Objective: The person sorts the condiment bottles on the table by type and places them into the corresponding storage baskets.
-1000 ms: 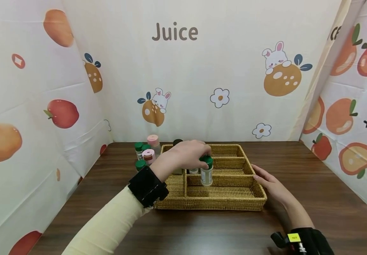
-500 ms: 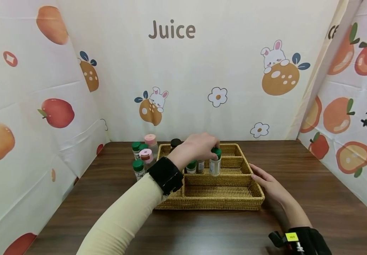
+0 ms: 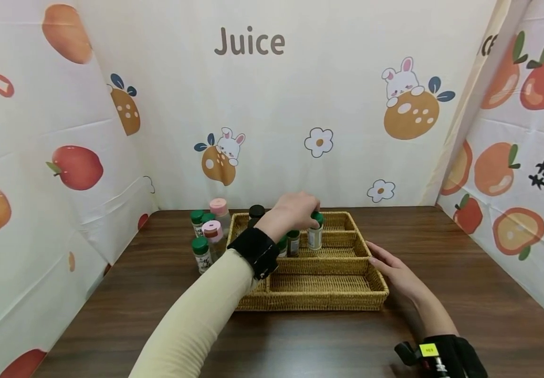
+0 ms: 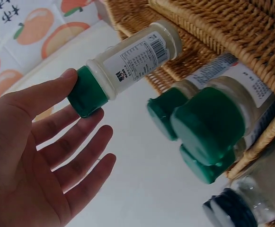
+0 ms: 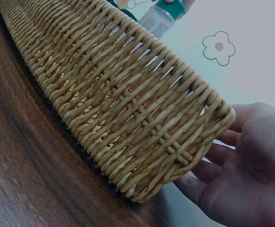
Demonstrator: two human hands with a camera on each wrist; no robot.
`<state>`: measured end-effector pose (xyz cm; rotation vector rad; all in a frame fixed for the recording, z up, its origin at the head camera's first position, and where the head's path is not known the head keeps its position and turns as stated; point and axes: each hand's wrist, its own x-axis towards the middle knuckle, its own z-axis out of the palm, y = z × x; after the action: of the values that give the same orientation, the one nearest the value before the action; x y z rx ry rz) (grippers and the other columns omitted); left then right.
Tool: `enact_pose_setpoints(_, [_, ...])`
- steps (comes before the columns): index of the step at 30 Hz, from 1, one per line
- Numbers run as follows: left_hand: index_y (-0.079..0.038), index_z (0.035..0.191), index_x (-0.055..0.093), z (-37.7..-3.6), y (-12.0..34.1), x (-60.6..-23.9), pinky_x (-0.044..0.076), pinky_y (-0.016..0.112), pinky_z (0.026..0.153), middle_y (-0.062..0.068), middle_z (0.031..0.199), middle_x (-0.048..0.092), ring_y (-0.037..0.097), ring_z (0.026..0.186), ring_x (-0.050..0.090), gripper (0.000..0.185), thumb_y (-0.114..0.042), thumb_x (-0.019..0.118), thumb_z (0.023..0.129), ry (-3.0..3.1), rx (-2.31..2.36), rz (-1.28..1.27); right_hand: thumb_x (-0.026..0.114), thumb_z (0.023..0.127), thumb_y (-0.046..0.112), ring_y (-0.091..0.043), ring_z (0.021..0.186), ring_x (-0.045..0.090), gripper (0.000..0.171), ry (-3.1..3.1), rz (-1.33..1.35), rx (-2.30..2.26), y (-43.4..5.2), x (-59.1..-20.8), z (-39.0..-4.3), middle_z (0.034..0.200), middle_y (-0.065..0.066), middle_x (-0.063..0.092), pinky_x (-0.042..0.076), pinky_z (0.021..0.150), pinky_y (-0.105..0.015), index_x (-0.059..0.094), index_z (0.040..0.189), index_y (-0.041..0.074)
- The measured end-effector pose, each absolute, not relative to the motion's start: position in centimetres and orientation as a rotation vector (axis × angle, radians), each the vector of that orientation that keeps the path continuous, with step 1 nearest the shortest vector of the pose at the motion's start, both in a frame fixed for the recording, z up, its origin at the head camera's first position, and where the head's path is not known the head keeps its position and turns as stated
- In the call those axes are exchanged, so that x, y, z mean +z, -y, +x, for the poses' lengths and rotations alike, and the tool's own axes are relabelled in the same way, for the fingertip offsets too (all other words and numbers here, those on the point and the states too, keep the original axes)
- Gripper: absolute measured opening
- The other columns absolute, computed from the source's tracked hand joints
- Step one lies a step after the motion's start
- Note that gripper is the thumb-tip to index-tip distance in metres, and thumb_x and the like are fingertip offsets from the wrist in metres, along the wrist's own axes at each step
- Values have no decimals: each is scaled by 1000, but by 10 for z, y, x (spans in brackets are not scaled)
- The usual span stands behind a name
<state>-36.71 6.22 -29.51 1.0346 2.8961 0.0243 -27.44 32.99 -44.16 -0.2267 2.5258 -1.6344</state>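
My left hand (image 3: 293,212) pinches a spice jar (image 4: 135,59) by its green cap, between thumb and fingertips. The jar is clear with a white barcode label and hangs upright over a middle section of the wicker basket (image 3: 328,302). Just left of it in the same section stand several green-capped spice jars (image 4: 208,125), partly hidden by my left wrist in the head view. A dark-capped jar (image 3: 256,211) stands in the basket's left section. My right hand (image 3: 401,275) rests against the basket's right side, its fingers (image 5: 220,153) touching near the corner.
Left of the basket, several jars stand on the wooden table (image 3: 328,341): green-capped ones (image 3: 201,254) and pink-capped ones (image 3: 212,233). Wicker dividers (image 3: 321,266) split the basket into compartments. A printed curtain (image 3: 272,105) closes off the back and sides.
My left hand has carried the spice jar away from me and slightly right, from over the front divider to the section behind it. My right hand has stayed at the basket's side.
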Motion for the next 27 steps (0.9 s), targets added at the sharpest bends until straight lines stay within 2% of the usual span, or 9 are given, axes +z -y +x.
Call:
enact_pose_setpoints(2, [-21,111,66,-370,-62,-298,38,26,65,-5,99,63,12,81,52,22,-37,66,96,-2907,5,1025,42,108,35,-46,150,19,64,-2522,-223,-1636,-330,-442,-274,164,-25,16,37,109,-46,17,160,7])
enact_pose_setpoints(9, [-21,103,64,-377,-62,-309,34,27,62,-5,89,58,12,76,47,18,-37,67,95,-2949,-104,982,43,107,34,-45,150,20,65,-2461,-203,-1694,-329,-441,-274,165,-25,15,42,98,-22,16,160,8])
enact_pose_setpoints(16, [-22,98,60,-378,-66,-317,35,29,63,-4,85,53,12,75,48,23,-43,67,94,-2953,-257,943,43,107,33,-45,150,17,65,-2462,-210,-1703,-330,-441,-274,165,-25,14,40,92,-12,16,160,7])
enact_pose_setpoints(19, [-22,93,59,-379,-68,-319,37,28,62,-4,82,53,11,73,49,24,-44,66,94,-2952,-305,929,43,107,34,-45,150,17,65,-2473,-207,-1685,-329,-441,-274,165,-25,14,41,99,-21,16,160,8])
enact_pose_setpoints(24, [-22,87,56,-378,-70,-323,34,29,62,-5,76,47,10,70,46,25,-44,66,94,-2937,-374,910,42,107,35,-45,150,17,65,-2491,-203,-1667,-328,-441,-275,165,-24,14,35,111,-49,16,160,8])
enact_pose_setpoints(27, [-23,88,57,-378,-71,-326,33,29,62,-6,75,47,10,70,45,24,-43,68,93,-2932,-382,907,42,107,35,-46,150,18,65,-2500,-212,-1662,-328,-441,-275,165,-25,15,35,111,-49,16,160,7])
